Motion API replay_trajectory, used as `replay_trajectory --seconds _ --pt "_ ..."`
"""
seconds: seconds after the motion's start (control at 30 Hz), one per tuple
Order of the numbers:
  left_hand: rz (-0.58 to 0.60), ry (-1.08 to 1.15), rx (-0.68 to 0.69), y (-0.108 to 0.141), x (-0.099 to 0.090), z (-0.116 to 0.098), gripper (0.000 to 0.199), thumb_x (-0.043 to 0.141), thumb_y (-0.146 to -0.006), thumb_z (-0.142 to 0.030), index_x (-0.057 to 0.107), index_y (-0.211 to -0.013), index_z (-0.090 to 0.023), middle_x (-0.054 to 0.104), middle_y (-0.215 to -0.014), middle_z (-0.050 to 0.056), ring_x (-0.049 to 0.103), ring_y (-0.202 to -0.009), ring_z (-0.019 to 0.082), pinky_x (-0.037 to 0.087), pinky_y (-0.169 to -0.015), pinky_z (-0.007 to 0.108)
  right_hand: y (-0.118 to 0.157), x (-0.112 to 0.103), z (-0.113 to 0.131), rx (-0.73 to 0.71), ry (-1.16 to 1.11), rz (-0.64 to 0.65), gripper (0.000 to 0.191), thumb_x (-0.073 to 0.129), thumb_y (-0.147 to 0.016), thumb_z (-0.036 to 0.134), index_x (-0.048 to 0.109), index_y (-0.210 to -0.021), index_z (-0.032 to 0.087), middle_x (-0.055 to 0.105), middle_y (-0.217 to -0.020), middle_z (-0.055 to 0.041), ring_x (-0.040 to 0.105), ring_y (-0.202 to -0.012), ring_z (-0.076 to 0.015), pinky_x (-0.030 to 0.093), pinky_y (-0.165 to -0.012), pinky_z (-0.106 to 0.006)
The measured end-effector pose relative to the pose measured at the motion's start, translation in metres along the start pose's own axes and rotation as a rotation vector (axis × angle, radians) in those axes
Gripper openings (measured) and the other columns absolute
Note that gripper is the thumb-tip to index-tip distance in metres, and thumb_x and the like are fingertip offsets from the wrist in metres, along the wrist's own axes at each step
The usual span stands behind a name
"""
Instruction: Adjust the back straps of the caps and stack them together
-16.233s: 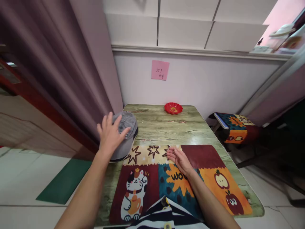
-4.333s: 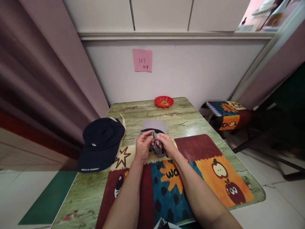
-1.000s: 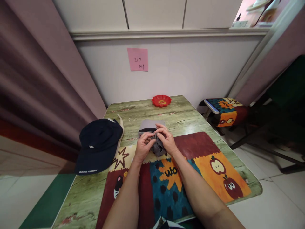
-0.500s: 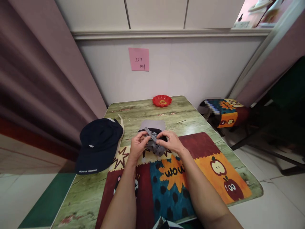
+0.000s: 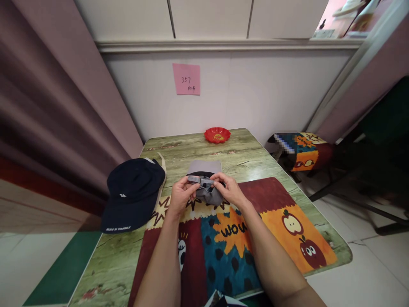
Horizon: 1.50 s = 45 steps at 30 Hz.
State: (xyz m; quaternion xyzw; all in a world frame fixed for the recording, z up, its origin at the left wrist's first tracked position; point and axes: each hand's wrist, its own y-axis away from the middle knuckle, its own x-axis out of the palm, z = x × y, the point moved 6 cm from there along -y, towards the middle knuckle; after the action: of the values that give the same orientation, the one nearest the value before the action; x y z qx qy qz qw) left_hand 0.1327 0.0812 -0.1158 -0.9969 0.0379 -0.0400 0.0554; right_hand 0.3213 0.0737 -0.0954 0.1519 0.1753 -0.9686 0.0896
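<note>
The table (image 5: pixel 179 147) has a green wood-grain top, its far edge close to the wall. The patterned mat (image 5: pixel 230 256) covers much of its near half, running toward the near right corner. Along the left edge, about midway, rests the navy cap (image 5: pixel 134 192), its brim toward the near left, a pale strap at its right side. Near the middle of the table, across the mat's far edge, lies the gray cap (image 5: pixel 209 196), its brim toward the far edge. The left hand (image 5: pixel 182 196) and right hand (image 5: pixel 228 189) pinch opposite ends of its back strap (image 5: pixel 204 181), thumbs and fingertips clamped on it. The red dish (image 5: pixel 217 135) sits by the far edge, right of its middle.
</note>
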Motion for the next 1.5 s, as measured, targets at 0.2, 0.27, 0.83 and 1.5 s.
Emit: replay_trajectory --seconds 0.2,0.27,0.83,1.5 --pt "0.031 -0.002 -0.005 0.001 0.014 0.001 0.028 0.079 -0.071 -0.032 0.066 -0.089 -0.016 0.057 -0.051 -0.005 0.047 -0.042 0.008 0.038 -0.043 0.018 0.001 0.007 0.005 -0.035 0.169 -0.018 0.020 0.062 -0.087 0.036 0.071 -0.101 0.024 0.074 -0.089 -0.0012 0.066 -0.087 -0.0207 0.034 -0.101 -0.040" --pt "0.035 -0.005 -0.008 0.002 0.017 -0.001 0.027 0.079 -0.071 -0.032 0.066 -0.088 -0.016 0.057 -0.050 -0.005 0.046 -0.041 0.007 0.038 -0.043 0.018 0.001 0.009 0.003 -0.015 0.173 -0.014 0.018 0.067 -0.083 0.036 0.071 -0.096 0.023 0.074 -0.085 0.0002 0.066 -0.083 -0.0194 0.033 -0.103 -0.041" --pt "0.116 -0.095 0.024 0.004 0.021 0.002 0.032 0.076 -0.074 -0.030 0.072 -0.101 -0.015 0.066 -0.079 0.002 0.053 -0.055 0.008 0.046 -0.050 0.020 0.000 0.009 -0.006 -0.047 0.052 -0.009 0.023 0.051 -0.093 0.032 0.069 -0.086 0.021 0.071 -0.083 -0.0013 0.062 -0.079 -0.0174 0.044 -0.076 -0.027" --pt "0.162 -0.218 0.188 -0.001 0.026 0.003 0.021 0.070 -0.081 -0.036 0.065 -0.080 -0.016 0.048 -0.076 -0.003 0.048 -0.051 0.006 0.041 -0.045 0.019 -0.007 0.021 0.037 -0.071 0.279 -0.148 0.011 0.062 -0.088 0.027 0.072 -0.091 0.025 0.067 -0.099 -0.0021 0.061 -0.091 -0.0163 0.044 -0.082 -0.028"
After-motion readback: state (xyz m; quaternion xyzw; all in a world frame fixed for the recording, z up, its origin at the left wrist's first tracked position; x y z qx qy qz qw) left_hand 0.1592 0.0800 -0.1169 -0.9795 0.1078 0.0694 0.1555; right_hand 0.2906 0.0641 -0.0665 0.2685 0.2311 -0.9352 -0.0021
